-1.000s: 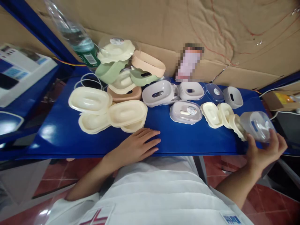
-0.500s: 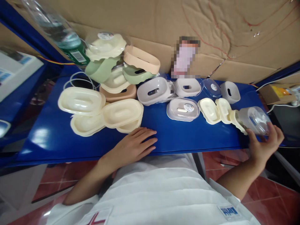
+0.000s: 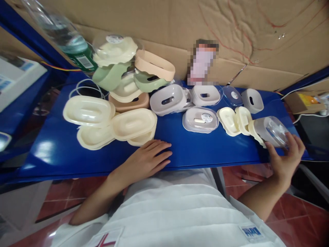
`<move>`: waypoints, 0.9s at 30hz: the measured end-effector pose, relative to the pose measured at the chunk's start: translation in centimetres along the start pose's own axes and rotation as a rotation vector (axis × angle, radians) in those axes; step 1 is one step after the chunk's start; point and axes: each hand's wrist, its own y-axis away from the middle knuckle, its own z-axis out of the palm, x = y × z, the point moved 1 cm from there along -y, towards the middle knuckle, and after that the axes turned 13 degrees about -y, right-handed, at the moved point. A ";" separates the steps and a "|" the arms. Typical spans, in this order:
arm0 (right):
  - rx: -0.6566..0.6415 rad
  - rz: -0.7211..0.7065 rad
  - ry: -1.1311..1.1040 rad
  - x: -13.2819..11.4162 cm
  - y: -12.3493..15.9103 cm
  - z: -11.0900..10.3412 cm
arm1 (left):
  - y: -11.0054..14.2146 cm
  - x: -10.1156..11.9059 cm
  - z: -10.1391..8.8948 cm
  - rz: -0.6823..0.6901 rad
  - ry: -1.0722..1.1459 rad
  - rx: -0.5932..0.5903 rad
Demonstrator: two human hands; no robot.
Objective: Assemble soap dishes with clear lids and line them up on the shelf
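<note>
My left hand lies flat on the front edge of the blue table, palm down, with nothing in it. It is nearest to the cream oval trays. At the table's right end my right hand has its thumb and fingers round the near side of a grey container with a clear cover. This container lies against a tilted cream insert, beside another two cream inserts. A grey lidded box with a round sticker sits between my hands.
Green, peach and cream oval parts are piled at the back left, beside a large water bottle. Grey boxes and a clear lid line the back. A blurred-out phone-like object leans on the cardboard wall.
My right hand has moved a little left with the grey container, pressing it closer to the cream inserts. The left hand has stayed in place.
</note>
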 end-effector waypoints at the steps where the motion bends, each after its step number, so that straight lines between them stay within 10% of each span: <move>1: -0.004 0.017 -0.024 -0.4 0.1 0.1 | 0.0 0.0 0.0 0.000 0.000 -0.001; 27: -0.071 -0.154 -0.222 -6.6 1.6 5.3 | 0.0 0.3 0.6 0.033 -0.084 0.036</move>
